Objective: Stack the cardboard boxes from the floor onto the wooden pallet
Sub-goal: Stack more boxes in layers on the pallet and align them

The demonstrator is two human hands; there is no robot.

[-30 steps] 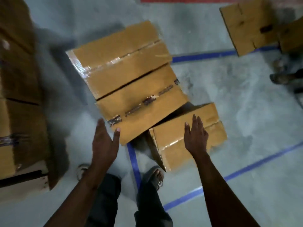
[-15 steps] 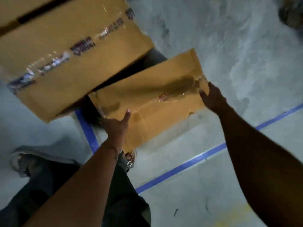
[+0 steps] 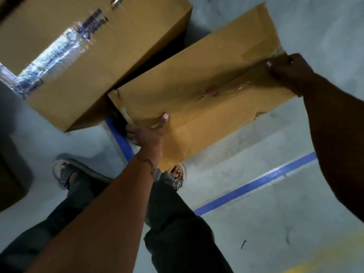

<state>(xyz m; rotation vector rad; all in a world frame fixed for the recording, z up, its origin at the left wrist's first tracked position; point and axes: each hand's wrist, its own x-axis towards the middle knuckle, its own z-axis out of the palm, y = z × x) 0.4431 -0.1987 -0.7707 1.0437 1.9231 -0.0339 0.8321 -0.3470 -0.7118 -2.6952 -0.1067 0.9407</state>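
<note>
A small brown cardboard box (image 3: 197, 91) with clear tape along its seam is close below me, tilted, between both hands. My left hand (image 3: 147, 133) grips its near left end, thumb on top and fingers under the edge. My right hand (image 3: 285, 69) grips its far right end, fingers curled over the corner. A bigger taped cardboard box (image 3: 88, 52) sits on the floor right behind it at upper left, touching or nearly touching it. The wooden pallet is out of view.
The grey concrete floor (image 3: 295, 223) has blue tape lines (image 3: 256, 184). My two sandalled feet (image 3: 78, 172) stand just under the box. A dark box-like shape (image 3: 11, 174) fills the left edge. A yellow mark shows at bottom right.
I have bent closer, so the boxes look larger. Both hands went from reaching over the small box to gripping its two ends, and the box has tilted.
</note>
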